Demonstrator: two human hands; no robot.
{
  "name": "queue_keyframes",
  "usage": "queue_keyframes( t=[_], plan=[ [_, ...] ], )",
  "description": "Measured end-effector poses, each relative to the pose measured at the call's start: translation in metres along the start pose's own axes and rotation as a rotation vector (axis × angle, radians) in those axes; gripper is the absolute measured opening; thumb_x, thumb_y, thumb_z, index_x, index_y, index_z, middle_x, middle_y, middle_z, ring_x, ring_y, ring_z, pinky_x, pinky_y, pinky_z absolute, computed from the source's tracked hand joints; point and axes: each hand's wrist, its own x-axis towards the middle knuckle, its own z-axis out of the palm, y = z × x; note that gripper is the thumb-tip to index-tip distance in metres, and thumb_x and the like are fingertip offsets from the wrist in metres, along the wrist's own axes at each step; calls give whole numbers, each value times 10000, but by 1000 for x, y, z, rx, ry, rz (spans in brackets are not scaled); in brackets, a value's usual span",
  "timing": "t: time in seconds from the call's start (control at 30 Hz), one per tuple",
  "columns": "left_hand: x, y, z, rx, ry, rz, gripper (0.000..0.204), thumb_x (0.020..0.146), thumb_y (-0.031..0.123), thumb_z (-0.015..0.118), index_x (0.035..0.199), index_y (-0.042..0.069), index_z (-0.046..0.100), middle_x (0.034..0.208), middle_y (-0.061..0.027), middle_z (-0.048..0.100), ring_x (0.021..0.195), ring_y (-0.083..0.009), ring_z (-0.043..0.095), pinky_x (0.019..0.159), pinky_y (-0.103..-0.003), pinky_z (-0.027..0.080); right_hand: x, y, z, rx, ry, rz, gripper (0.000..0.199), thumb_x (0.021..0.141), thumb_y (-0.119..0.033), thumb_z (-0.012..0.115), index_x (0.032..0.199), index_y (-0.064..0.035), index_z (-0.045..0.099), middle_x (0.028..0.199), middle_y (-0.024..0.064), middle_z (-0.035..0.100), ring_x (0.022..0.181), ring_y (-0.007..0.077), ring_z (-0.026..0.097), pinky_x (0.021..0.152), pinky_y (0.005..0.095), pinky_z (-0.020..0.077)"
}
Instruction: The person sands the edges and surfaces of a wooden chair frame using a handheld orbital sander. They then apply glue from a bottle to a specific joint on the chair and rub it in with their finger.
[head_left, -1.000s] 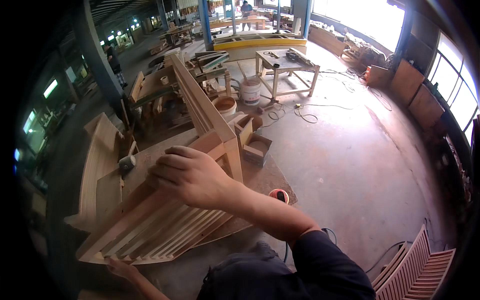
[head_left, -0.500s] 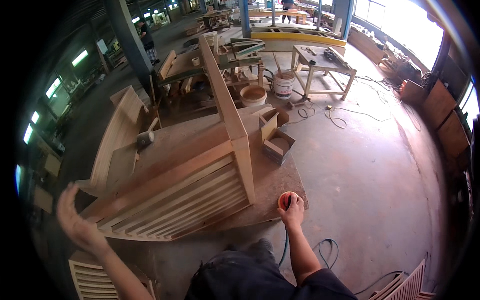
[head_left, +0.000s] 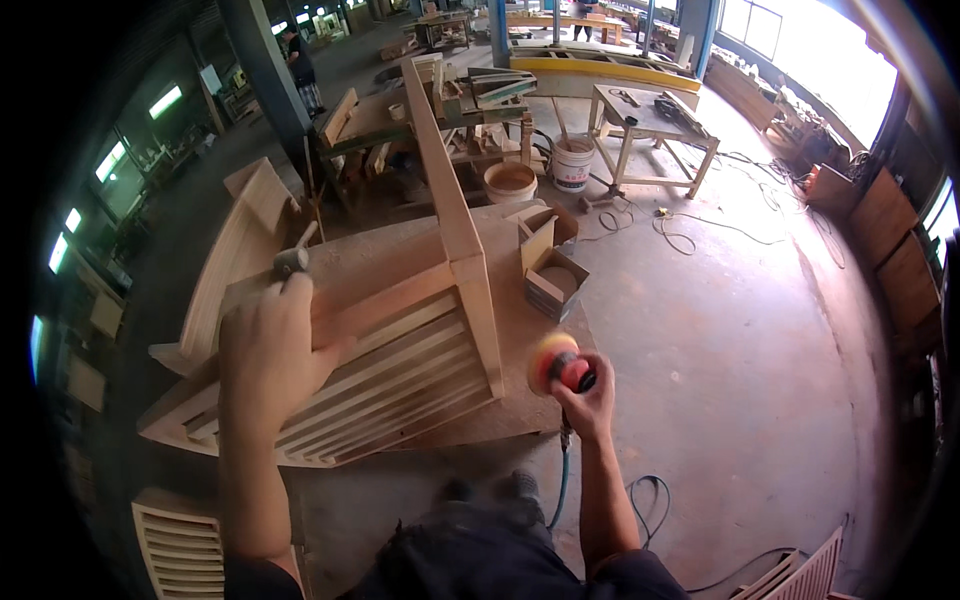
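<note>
My right hand [head_left: 590, 398] is wrapped round a red air sander [head_left: 560, 366], lifted off the workbench and tilted so its yellow-orange pad faces left. A teal hose [head_left: 561, 490] runs down from it. My left hand [head_left: 265, 345], a little blurred, is over the near rail of a slatted wooden frame [head_left: 385, 375], thumb spread from the fingers and nothing held. Whether it touches the rail I cannot tell. The frame rests on a dusty workbench [head_left: 515, 330], one long post [head_left: 440, 165] reaching away from me.
An open cardboard box [head_left: 555, 285] with round discs stands right of the frame. A mallet [head_left: 292, 262] lies beyond my left hand, beside a curved wooden panel [head_left: 235, 260]. Two buckets [head_left: 572, 165] and a small table [head_left: 655, 125] stand farther off. Cords [head_left: 680, 240] trail across the floor.
My left hand has swung right and inward, from beyond the frame's left corner to over its rail. My right hand has raised the sander off the bench and tipped it.
</note>
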Motion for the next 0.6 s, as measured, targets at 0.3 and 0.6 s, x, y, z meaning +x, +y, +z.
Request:
queue_keyframes(
  t=[0.3,0.6],
  plan=[
    [3,4,11,32,148,102,293,806,167,856,952,69,622,907,-150,719,861,-352,738,739,-463,593,35,-213,28,-50,477,-877,606,714,-114,921,1188,-115,543,1189,168,596,1093,350,600,948,443,508],
    [4,-6,18,29,287,193,59,908,105,692,924,59,659,794,-112,738,754,-281,775,650,-388,626,42,-229,35,-210,476,-932,623,730,-44,933,1198,-83,524,1196,131,587,1115,296,587,1010,427,479]
  ],
)
